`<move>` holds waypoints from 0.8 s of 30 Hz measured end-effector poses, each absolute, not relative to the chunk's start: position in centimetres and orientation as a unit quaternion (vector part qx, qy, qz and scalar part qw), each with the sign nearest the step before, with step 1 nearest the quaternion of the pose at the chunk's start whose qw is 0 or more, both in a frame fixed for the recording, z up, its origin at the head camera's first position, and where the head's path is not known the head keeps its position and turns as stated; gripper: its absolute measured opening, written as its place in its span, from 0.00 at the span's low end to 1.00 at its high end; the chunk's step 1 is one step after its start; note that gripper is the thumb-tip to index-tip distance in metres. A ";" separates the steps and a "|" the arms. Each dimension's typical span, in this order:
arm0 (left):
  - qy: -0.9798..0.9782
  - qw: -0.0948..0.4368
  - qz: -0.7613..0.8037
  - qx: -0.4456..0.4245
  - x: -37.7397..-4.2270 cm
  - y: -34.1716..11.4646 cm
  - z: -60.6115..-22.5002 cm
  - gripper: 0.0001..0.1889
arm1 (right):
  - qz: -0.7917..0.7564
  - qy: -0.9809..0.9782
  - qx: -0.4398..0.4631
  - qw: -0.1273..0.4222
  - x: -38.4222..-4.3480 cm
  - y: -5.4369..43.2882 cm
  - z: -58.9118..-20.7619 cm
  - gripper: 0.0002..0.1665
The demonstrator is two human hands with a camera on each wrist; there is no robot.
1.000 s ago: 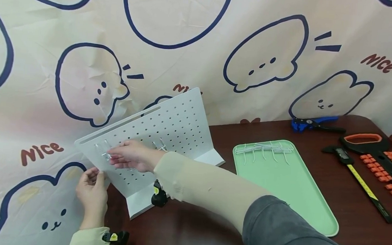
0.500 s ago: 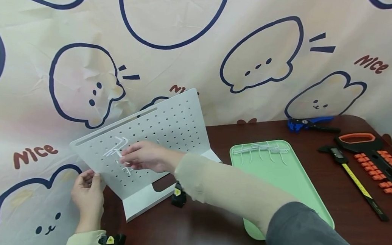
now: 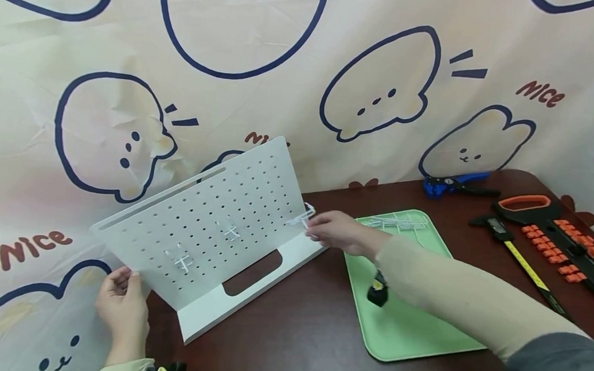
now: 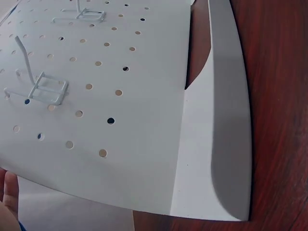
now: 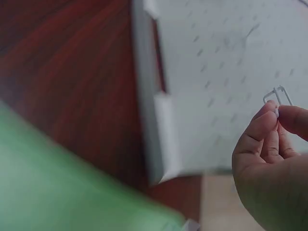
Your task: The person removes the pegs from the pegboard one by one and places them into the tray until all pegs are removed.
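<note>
A white pegboard (image 3: 255, 185) with a bent lower ledge leans against the wall cloth. My left hand (image 3: 124, 305) grips its left edge between thumb and curled fingers; in the left wrist view only some fingertips (image 4: 10, 190) show. Two white wire hooks sit on the board: a left hook (image 3: 183, 262) and a middle hook (image 3: 230, 231). By the board's right edge, my right hand (image 3: 342, 233) pinches another white wire hook (image 3: 303, 215) between thumb and fingers. In the right wrist view that hook (image 5: 277, 92) sticks out beyond the fingertips, apparently in front of the board.
A green tray (image 3: 377, 335) lies right of the board, partly under the right forearm, with more wire hooks (image 3: 398, 222) at its far end. Farther right are blue wire strippers (image 3: 454, 184), a black-and-yellow measuring tool (image 3: 521, 261) and a black-and-orange tool holder (image 3: 564, 241).
My right hand has moved right, carrying the wire hook from the board's left part to its right edge. The left hand still holds the board. The head view has shifted slightly right.
</note>
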State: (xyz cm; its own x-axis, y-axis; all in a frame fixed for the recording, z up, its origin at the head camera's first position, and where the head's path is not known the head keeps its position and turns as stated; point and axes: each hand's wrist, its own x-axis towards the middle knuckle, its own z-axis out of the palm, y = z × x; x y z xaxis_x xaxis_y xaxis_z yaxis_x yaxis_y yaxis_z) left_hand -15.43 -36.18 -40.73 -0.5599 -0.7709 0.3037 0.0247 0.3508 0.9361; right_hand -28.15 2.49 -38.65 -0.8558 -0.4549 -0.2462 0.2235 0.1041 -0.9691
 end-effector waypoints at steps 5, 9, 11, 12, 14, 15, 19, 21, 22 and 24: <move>-0.711 0.397 -0.519 0.261 -15.3 -36.2 -40.6 0.11 | -0.663 0.705 -0.050 0.247 -27.6 7.7 -41.8 0.21; -0.704 0.404 -0.520 0.266 -15.1 -36.4 -40.6 0.12 | -0.670 0.696 -0.034 0.255 -26.8 10.6 -43.7 0.20; -0.702 0.408 -0.519 0.268 -15.1 -36.4 -40.7 0.13 | -0.671 0.695 -0.029 0.256 -26.3 11.5 -44.3 0.20; -0.703 0.409 -0.517 0.268 -15.0 -36.5 -40.7 0.13 | -0.672 0.695 -0.021 0.253 -26.1 11.8 -44.5 0.19; -0.704 0.408 -0.516 0.269 -15.1 -36.5 -40.7 0.13 | -0.672 0.699 -0.005 0.246 -25.8 12.3 -44.7 0.19; -0.703 0.408 -0.517 0.269 -15.1 -36.4 -40.6 0.14 | -0.673 0.699 0.002 0.244 -25.6 12.6 -44.8 0.19; -0.702 0.404 -0.520 0.271 -15.4 -36.2 -40.6 0.14 | -0.678 0.691 0.025 0.248 -25.4 13.2 -44.9 0.16; -0.697 0.404 -0.528 0.267 -15.5 -36.1 -40.6 0.14 | -0.682 0.685 0.032 0.255 -25.3 13.3 -45.1 0.14; -0.696 0.403 -0.531 0.266 -15.5 -36.0 -40.6 0.14 | -0.682 0.684 0.033 0.257 -25.2 13.4 -45.3 0.14; -0.694 0.402 -0.536 0.264 -15.7 -35.9 -40.7 0.14 | -0.682 0.683 0.035 0.259 -25.0 13.4 -45.5 0.12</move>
State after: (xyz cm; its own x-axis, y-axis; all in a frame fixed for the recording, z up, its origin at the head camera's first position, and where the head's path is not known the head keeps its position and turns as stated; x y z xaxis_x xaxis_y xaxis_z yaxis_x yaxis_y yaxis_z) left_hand -15.65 -35.87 -40.67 -0.5376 -0.7972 0.2748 0.0643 0.2862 0.9560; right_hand -25.02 13.38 -45.46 -0.8633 -0.3050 -0.4021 0.4015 0.0677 -0.9134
